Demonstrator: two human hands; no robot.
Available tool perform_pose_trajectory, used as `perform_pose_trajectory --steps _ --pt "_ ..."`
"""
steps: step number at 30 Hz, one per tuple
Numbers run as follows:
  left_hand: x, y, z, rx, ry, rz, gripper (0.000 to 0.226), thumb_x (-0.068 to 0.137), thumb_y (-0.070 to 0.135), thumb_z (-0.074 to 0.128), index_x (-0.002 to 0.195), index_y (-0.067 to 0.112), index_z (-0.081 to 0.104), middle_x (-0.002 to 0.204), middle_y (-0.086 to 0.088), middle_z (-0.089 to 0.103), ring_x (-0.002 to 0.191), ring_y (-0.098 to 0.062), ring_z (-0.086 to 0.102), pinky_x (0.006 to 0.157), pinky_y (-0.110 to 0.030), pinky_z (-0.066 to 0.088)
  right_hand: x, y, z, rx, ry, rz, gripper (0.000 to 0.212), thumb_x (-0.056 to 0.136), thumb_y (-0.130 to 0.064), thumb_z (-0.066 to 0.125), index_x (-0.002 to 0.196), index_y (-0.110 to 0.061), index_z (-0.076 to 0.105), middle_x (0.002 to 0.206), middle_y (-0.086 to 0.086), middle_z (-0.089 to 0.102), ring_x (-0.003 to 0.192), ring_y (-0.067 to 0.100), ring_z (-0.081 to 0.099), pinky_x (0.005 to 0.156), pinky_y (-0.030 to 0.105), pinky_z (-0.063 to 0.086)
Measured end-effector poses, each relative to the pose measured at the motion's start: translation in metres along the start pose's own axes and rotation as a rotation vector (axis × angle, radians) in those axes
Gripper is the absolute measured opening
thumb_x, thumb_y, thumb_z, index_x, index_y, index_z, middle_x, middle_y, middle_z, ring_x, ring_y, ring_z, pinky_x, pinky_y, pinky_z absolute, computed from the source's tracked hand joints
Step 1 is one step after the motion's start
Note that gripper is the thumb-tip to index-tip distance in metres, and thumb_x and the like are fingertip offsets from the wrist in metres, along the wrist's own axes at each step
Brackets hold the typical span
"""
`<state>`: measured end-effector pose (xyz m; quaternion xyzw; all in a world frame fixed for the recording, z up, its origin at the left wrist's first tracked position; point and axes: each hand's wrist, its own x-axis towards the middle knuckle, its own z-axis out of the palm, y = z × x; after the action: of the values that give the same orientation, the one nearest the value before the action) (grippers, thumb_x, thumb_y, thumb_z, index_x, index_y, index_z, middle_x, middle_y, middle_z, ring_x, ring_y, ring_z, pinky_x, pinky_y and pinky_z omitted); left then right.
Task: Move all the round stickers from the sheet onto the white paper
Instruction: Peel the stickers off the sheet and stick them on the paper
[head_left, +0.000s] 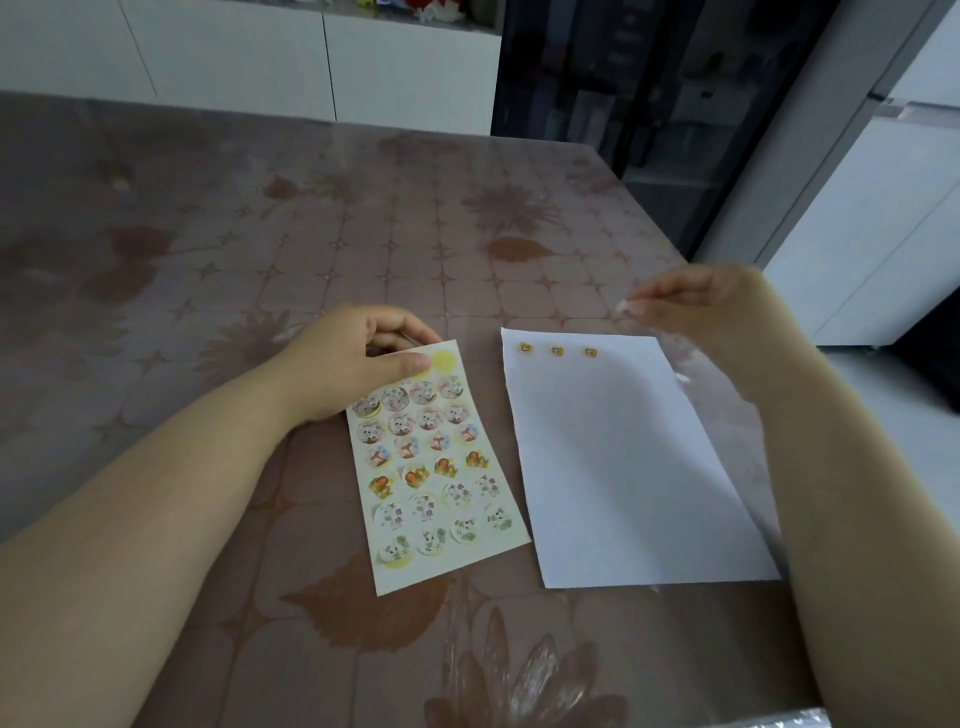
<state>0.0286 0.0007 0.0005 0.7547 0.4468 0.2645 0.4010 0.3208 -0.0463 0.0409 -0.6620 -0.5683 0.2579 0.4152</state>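
Placing step — left hand (363, 358) gripped sticker sheet (436, 467), right hand (696, 306) pinched a pale sticker (621, 306) above white paper (623, 467) — next: press it beside the row (557, 352).

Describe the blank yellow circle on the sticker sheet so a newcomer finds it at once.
On the table, a sticker sheet lies left of the white paper. At the sheet's far right corner, beside the left hand, sits the circle: plain yellow with no picture, unlike the printed stickers below.

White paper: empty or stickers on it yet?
Partly filled: three stickers sit in a row at the far edge of the white paper; rest bare.
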Motion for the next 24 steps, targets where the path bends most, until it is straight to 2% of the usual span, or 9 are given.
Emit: perform_pose_trajectory --steps 2,4,7,9,12,15,19,21,24 --pt "0.000 0.000 0.000 0.007 -0.002 0.005 0.014 0.086 0.020 0.065 0.091 0.033 0.065 0.087 0.023 0.070 0.074 0.011 0.064 0.060 0.000 0.042 0.001 0.010 -0.008 -0.111 -0.069 0.071 0.006 0.074 -0.017 0.075 0.078 -0.022 0.074 0.075 -0.007 0.074 0.074 0.011 0.067 0.064 0.007 0.049" --pt "0.001 -0.001 0.001 0.006 0.002 0.003 0.014 0.086 0.019 0.065 0.091 0.032 0.066 0.088 0.022 0.070 0.073 0.011 0.064 0.061 -0.001 0.043 0.004 0.016 -0.008 -0.160 -0.109 0.132 0.006 0.075 -0.016 0.073 0.078 -0.021 0.075 0.073 -0.009 0.074 0.068 0.002 0.065 0.058 0.001 0.044" --pt "0.001 -0.002 0.000 -0.005 0.002 -0.013 0.013 0.086 0.019 0.065 0.094 0.029 0.067 0.087 0.019 0.072 0.073 0.009 0.065 0.058 -0.002 0.043 0.007 0.020 -0.006 -0.173 -0.070 0.175 0.009 0.077 -0.029 0.071 0.072 -0.023 0.076 0.069 -0.008 0.073 0.067 0.003 0.065 0.068 0.013 0.049" --pt "0.000 -0.003 0.000 0.005 -0.001 -0.018 0.013 0.086 0.021 0.065 0.095 0.029 0.067 0.087 0.018 0.072 0.074 0.008 0.066 0.058 -0.002 0.044 0.008 0.021 -0.004 -0.117 -0.009 0.180 0.002 0.075 -0.021 0.074 0.076 -0.021 0.075 0.064 -0.005 0.072 0.065 0.011 0.063 0.069 0.022 0.049" --pt "0.001 -0.004 0.000 0.019 0.001 -0.019 0.013 0.086 0.022 0.065 0.096 0.029 0.067 0.088 0.017 0.073 0.076 0.007 0.066 0.060 -0.004 0.044 0.009 0.024 -0.003 -0.112 0.006 0.186 0.021 0.071 -0.011 0.076 0.089 -0.021 0.072 0.071 -0.004 0.071 0.067 0.009 0.064 0.066 0.015 0.045" --pt "0.000 -0.004 0.000 0.021 0.006 -0.016 0.013 0.086 0.020 0.065 0.097 0.027 0.068 0.088 0.018 0.072 0.074 0.008 0.065 0.060 -0.003 0.044 0.008 0.025 -0.002 -0.104 0.022 0.221 0.011 0.072 -0.013 0.075 0.078 -0.021 0.072 0.070 -0.001 0.071 0.063 0.007 0.063 0.048 0.006 0.041" --pt "0.000 -0.004 0.000 0.024 0.006 -0.010 0.013 0.086 0.019 0.065 0.095 0.029 0.067 0.088 0.019 0.072 0.073 0.008 0.065 0.058 -0.001 0.043 0.008 0.025 0.000 -0.114 0.001 0.212 0.006 0.078 -0.018 0.071 0.074 -0.023 0.071 0.070 -0.007 0.067 0.062 0.007 0.057 0.061 0.015 0.043" --pt "0.000 -0.004 0.000 0.028 0.009 -0.007 0.013 0.087 0.020 0.064 0.097 0.027 0.068 0.087 0.020 0.071 0.072 0.009 0.065 0.058 0.000 0.042 0.008 0.024 0.001 -0.123 -0.049 0.228 0.006 0.078 -0.020 0.070 0.074 -0.025 0.071 0.072 -0.011 0.067 0.063 0.005 0.056 0.062 0.016 0.043" --pt "0.000 -0.003 0.001 0.025 0.013 0.002 0.014 0.087 0.018 0.064 0.099 0.025 0.068 0.087 0.021 0.070 0.072 0.011 0.064 0.059 0.000 0.043 0.008 0.023 0.004 -0.119 -0.082 0.278 0.004 0.078 -0.017 0.070 0.076 -0.021 0.071 0.076 -0.005 0.067 0.062 0.010 0.057 0.055 0.020 0.045"
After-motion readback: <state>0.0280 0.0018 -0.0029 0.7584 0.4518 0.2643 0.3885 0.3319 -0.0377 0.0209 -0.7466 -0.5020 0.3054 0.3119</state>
